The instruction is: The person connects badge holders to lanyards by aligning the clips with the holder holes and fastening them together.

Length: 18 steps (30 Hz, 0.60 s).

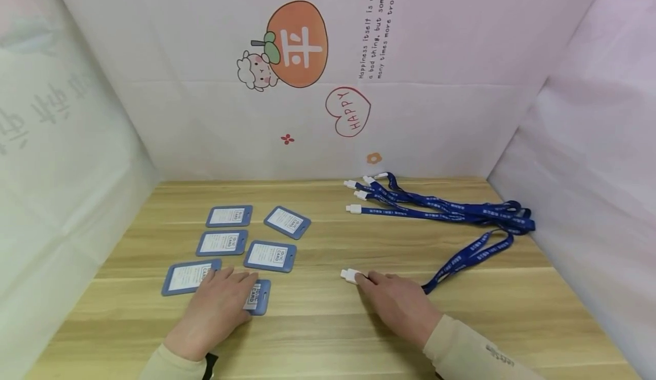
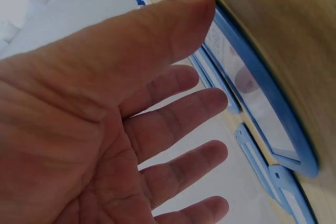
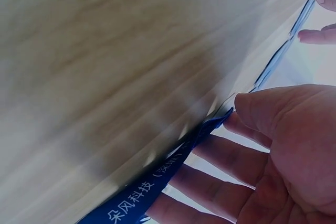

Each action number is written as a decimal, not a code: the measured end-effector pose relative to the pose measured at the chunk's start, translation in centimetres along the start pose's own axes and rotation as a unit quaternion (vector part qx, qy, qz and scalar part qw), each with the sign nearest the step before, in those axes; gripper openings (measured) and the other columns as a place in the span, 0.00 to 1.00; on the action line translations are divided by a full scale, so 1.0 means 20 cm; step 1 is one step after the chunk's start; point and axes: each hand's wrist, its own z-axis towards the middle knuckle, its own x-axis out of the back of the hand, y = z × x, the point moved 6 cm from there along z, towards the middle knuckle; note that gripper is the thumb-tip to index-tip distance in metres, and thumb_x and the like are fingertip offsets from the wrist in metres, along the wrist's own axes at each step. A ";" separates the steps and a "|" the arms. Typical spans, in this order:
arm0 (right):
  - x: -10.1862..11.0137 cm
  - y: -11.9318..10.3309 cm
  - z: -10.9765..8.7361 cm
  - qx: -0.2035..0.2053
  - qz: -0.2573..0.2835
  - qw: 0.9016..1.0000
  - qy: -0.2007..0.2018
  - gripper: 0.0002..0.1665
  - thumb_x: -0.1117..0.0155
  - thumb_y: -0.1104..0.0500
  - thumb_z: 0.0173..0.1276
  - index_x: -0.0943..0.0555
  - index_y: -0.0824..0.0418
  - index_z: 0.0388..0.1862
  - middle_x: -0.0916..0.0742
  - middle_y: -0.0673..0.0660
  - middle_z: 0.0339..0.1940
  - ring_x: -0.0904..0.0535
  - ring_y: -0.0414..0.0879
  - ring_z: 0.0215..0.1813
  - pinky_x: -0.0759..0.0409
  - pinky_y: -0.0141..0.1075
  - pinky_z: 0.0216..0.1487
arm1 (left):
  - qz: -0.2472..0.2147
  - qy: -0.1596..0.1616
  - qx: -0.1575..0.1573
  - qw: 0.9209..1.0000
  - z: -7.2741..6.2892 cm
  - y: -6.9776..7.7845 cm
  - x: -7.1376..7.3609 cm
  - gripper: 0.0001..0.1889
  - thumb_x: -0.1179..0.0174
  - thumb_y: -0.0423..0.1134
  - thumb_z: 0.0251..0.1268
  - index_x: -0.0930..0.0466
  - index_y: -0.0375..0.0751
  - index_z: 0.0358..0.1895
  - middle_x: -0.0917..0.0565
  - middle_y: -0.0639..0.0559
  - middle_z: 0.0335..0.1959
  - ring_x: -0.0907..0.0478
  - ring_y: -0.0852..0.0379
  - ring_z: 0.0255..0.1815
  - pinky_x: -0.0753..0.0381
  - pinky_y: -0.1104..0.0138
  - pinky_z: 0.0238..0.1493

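Note:
My left hand point(image 1: 217, 309) lies over a blue ID card holder point(image 1: 262, 297), covering much of it. In the left wrist view the thumb touches the long edge of this card holder point(image 2: 281, 116), while the fingers are extended and loosely spread. To the right, my right hand point(image 1: 402, 306) pinches a dark blue lanyard at its white plastic clip point(image 1: 350, 276), low over the wooden table. The lanyard's printed strap point(image 3: 142, 192) runs past the fingers in the right wrist view. Its loop point(image 1: 463, 260) trails toward the back right.
Several more blue card holders point(image 1: 270, 256) lie face up at the left, one partly behind the left hand. A bunch of blue lanyards point(image 1: 435, 203) with white clips lies at the back right. White printed cloth walls point(image 1: 205, 129) enclose the wooden table point(image 1: 318, 334).

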 end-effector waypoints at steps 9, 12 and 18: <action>0.01 -0.04 0.00 0.030 0.003 0.999 0.011 0.22 0.43 0.62 0.81 0.21 0.54 0.71 0.14 0.60 0.63 0.14 0.56 0.60 0.12 0.51 0.55 | 0.001 0.017 -0.018 1.000 -0.01 0.01 -0.01 0.33 0.18 0.41 0.50 0.18 0.38 0.62 0.13 0.42 0.58 0.18 0.37 0.60 0.24 0.36 0.64; 0.01 -0.06 0.00 0.042 0.006 0.999 0.008 0.22 0.43 0.63 0.80 0.20 0.55 0.70 0.14 0.59 0.63 0.15 0.55 0.61 0.13 0.50 0.57 | 0.000 0.024 -0.024 0.999 -0.02 0.01 -0.01 0.33 0.18 0.39 0.48 0.18 0.38 0.61 0.13 0.41 0.57 0.17 0.37 0.59 0.23 0.36 0.64; 0.01 -0.08 0.01 0.049 0.011 0.999 0.000 0.22 0.43 0.62 0.81 0.20 0.55 0.70 0.14 0.57 0.64 0.15 0.54 0.62 0.13 0.49 0.59 | -0.001 0.031 -0.028 0.999 -0.02 0.03 0.00 0.33 0.18 0.36 0.47 0.17 0.38 0.61 0.12 0.41 0.57 0.16 0.38 0.58 0.24 0.35 0.65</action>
